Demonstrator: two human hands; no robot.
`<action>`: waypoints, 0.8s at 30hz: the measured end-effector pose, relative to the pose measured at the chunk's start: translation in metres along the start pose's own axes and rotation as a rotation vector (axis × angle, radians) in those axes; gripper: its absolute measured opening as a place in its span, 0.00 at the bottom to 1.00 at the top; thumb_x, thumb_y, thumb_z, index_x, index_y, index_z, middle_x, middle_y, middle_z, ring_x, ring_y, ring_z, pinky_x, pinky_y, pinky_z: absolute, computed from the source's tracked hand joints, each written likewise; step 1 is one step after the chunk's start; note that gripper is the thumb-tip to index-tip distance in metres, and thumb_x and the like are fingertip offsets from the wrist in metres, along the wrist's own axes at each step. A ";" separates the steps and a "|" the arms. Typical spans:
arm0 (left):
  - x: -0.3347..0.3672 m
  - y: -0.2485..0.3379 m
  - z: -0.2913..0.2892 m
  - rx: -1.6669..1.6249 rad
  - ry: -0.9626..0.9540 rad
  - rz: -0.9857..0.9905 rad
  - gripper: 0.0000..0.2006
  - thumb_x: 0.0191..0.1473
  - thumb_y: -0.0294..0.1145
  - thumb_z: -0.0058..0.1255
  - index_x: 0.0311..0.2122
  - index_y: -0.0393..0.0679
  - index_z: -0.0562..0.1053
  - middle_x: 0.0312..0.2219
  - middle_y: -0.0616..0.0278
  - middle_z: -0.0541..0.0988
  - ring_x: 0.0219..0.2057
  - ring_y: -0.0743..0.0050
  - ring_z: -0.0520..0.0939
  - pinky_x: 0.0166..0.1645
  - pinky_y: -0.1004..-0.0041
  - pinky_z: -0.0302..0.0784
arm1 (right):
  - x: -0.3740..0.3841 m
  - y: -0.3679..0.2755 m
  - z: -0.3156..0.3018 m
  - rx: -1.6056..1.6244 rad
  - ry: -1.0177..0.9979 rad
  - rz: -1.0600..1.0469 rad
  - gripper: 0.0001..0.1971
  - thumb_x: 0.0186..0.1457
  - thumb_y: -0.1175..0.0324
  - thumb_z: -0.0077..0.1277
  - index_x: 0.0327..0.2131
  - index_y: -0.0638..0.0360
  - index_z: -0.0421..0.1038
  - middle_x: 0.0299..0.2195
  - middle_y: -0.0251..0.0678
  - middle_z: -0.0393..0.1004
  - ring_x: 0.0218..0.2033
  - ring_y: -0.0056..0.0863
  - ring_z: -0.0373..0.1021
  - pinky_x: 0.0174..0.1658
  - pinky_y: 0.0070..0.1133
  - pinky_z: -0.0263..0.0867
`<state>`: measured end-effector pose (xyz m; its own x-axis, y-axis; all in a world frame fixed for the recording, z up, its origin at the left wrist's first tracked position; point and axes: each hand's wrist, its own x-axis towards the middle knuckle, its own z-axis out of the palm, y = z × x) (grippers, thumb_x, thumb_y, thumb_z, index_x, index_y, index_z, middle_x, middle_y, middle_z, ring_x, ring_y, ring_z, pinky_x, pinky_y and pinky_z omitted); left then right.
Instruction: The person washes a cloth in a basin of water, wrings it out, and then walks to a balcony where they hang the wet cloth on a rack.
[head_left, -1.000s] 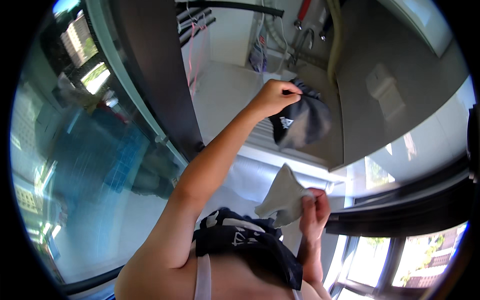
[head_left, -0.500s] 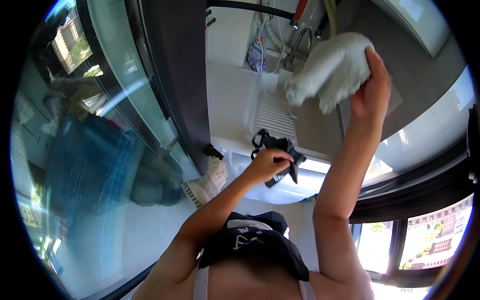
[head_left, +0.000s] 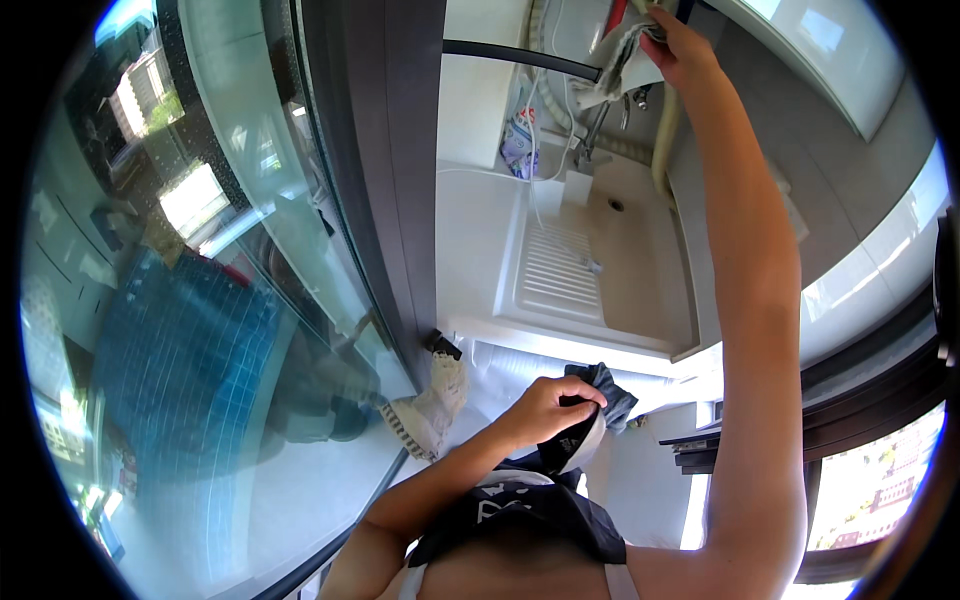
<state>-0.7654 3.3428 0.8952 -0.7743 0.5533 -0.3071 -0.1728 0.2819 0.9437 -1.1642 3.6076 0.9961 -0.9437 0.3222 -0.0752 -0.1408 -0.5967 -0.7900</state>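
Observation:
My right hand (head_left: 682, 48) reaches far up at the top with its fingers closed on a greyish-white cloth (head_left: 625, 72). This cloth hangs beside the end of a black rail (head_left: 520, 57); I cannot tell whether it lies over it. Close to my body, my left hand (head_left: 550, 410) pinches a crumpled black cloth item (head_left: 572, 446) with a pale edge and a dark grey-blue part sticking out to the right. Its exact kind is unclear.
A pale laundry sink (head_left: 640, 290) with a ribbed washboard (head_left: 560, 275) lies ahead, under a metal tap (head_left: 592, 135). A purple-and-white packet (head_left: 520, 143) stands behind it. At left are a dark frame (head_left: 395, 200) and a glass panel. A cream lace-like cloth (head_left: 432, 405) hangs near the frame's foot.
My right hand has carried the pale cloth farther up, from above the sink to the rail's end. My left hand, still holding the black item, is now lower, nearer my body.

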 end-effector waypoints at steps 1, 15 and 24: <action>0.001 0.000 -0.002 0.001 -0.002 0.005 0.08 0.53 0.24 0.53 0.39 0.41 0.78 0.30 0.66 0.80 0.31 0.83 0.76 0.38 0.81 0.71 | 0.008 0.002 0.004 0.031 -0.045 0.030 0.13 0.50 0.71 0.61 0.36 0.66 0.70 0.32 0.39 0.72 0.31 0.28 0.72 0.32 0.20 0.78; -0.026 -0.012 -0.014 -0.023 0.152 -0.059 0.08 0.53 0.24 0.53 0.39 0.41 0.79 0.29 0.65 0.80 0.31 0.84 0.76 0.38 0.82 0.70 | 0.013 0.026 0.042 0.125 -0.399 0.214 0.08 0.54 0.77 0.54 0.38 0.68 0.71 0.41 0.41 0.70 0.41 0.31 0.70 0.40 0.19 0.78; 0.001 -0.014 -0.027 -0.059 0.140 -0.057 0.08 0.53 0.28 0.53 0.39 0.42 0.78 0.27 0.65 0.79 0.26 0.84 0.73 0.30 0.81 0.68 | 0.049 0.051 0.061 0.045 -0.372 0.104 0.08 0.52 0.75 0.56 0.34 0.69 0.73 0.36 0.40 0.72 0.35 0.31 0.73 0.33 0.15 0.77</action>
<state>-0.7801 3.3187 0.8849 -0.8386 0.4222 -0.3442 -0.2511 0.2612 0.9321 -1.2361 3.5478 0.9895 -0.9966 -0.0252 0.0788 -0.0440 -0.6462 -0.7619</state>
